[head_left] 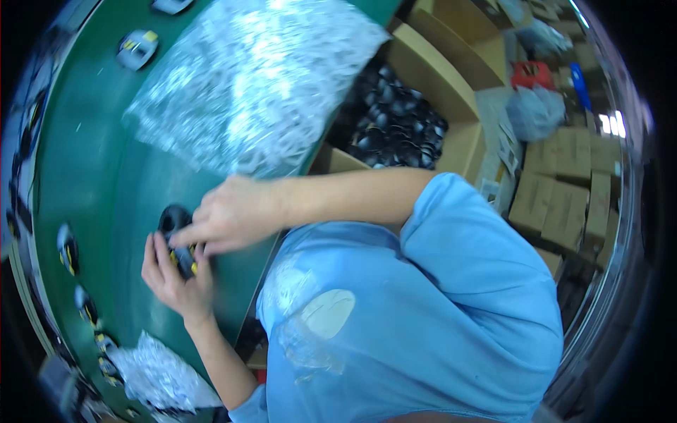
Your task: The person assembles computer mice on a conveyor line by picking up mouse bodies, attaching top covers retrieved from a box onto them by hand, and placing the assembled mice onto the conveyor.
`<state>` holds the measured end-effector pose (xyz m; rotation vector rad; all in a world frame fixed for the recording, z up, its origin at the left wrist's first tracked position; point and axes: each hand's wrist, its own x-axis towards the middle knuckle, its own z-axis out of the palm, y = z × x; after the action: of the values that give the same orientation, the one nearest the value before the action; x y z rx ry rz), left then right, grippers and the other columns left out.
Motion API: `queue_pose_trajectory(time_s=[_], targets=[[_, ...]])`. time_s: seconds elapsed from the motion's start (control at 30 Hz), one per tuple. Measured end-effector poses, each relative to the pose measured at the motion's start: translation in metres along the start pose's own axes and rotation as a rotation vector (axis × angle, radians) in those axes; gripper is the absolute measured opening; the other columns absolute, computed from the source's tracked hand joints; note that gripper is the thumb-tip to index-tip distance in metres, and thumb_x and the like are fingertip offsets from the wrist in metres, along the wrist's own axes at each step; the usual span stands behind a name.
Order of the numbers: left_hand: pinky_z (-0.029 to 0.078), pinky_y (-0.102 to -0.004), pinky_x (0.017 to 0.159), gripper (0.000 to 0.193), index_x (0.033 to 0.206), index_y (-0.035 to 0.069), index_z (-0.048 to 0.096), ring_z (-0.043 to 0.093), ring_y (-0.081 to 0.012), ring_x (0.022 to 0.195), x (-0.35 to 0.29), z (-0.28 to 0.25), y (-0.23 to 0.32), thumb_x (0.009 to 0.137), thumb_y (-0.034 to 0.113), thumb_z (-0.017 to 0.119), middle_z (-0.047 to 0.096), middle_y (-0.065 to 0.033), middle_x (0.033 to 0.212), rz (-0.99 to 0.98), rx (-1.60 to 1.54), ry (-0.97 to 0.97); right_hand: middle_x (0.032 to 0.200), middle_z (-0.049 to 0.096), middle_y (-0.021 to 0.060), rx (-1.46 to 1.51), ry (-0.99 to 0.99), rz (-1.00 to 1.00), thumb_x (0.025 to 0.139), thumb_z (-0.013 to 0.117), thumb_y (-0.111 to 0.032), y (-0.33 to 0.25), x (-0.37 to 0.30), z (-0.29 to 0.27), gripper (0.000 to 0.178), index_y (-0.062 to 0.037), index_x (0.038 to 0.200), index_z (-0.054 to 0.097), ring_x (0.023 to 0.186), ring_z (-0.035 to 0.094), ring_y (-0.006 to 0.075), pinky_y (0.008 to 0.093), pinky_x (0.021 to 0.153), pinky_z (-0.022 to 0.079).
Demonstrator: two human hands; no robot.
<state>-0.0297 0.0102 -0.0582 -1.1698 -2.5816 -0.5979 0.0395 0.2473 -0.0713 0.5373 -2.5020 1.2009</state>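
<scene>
A small black device with yellow parts [185,258] and a dark rounded end is on the green work surface [151,185]. My left hand [180,283] is closed around it from the near side, fingers on one flank and thumb on the other. From the right, my right hand [236,215] reaches over it, index finger stretched across its top and the other fingers curled; this hand is slightly blurred. The hands cover part of the device, so its exact kind cannot be made out.
A large clear plastic bag of pale parts [261,77] lies beyond my hands. An open carton [462,144] at right holds many black curved parts [402,120]. Similar devices [68,249] line the left; a smaller plastic bag [162,374] lies near them. Stacked cartons [557,204] stand far right.
</scene>
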Motion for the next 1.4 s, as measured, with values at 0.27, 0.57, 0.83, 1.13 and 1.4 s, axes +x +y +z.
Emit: queue_pose_trajectory(time_s=[0.27,0.57,0.83,1.13,1.4], targets=[[0.047,-0.0507,0.113,0.066,0.155,-0.003,0.057,0.059,-0.0436,0.134,-0.003,0.001,-0.002,0.097,0.019,0.081,0.058,-0.0266,0.154,-0.013,0.026,-0.039,0.087,0.074,0.0075,-0.154,0.592,0.462,0.092,0.081,-0.009,0.050,-0.176,-0.091,0.014,-0.0069,0.106,0.081,0.068,0.065,0.0186,0.0332,0.060,0.051],[0.044,-0.0518,0.112,0.067,0.157,-0.003,0.055,0.058,-0.0423,0.129,-0.006,0.000,-0.006,0.098,0.018,0.079,0.061,-0.0257,0.148,-0.020,0.059,-0.068,0.101,0.078,0.0177,-0.614,0.138,0.888,0.091,0.078,-0.021,0.196,-0.309,-0.075,0.021,-0.0051,0.105,0.079,0.087,0.076,0.0374,0.0451,0.079,0.062],[0.044,-0.0526,0.111,0.066,0.155,-0.005,0.055,0.058,-0.0427,0.127,-0.002,0.000,-0.006,0.098,0.018,0.079,0.064,-0.0251,0.143,-0.001,0.056,-0.085,0.133,0.072,0.0145,-0.694,-0.086,0.980,0.090,0.080,-0.031,0.214,-0.338,-0.052,0.044,-0.0132,0.130,0.072,0.125,0.065,0.0397,0.0475,0.110,0.053],[0.043,-0.0485,0.113,0.074,0.152,0.000,0.058,0.057,-0.0400,0.124,0.006,-0.012,0.006,0.086,0.017,0.086,0.064,-0.0198,0.140,-0.144,-0.097,-0.158,0.110,0.076,0.0126,-0.413,0.723,1.178,0.099,0.081,-0.020,0.112,-0.275,-0.116,0.036,-0.0034,0.130,0.071,0.098,0.075,0.0258,0.0411,0.091,0.061],[0.042,-0.0483,0.114,0.081,0.152,0.003,0.059,0.056,-0.0372,0.128,0.009,-0.012,0.001,0.077,0.013,0.088,0.068,-0.0130,0.142,-0.036,-0.238,-0.174,0.101,0.076,0.0066,0.539,0.531,0.533,0.107,0.067,-0.001,-0.015,-0.078,-0.122,0.026,-0.0027,0.132,0.072,0.076,0.071,0.0091,0.0207,0.058,0.054]])
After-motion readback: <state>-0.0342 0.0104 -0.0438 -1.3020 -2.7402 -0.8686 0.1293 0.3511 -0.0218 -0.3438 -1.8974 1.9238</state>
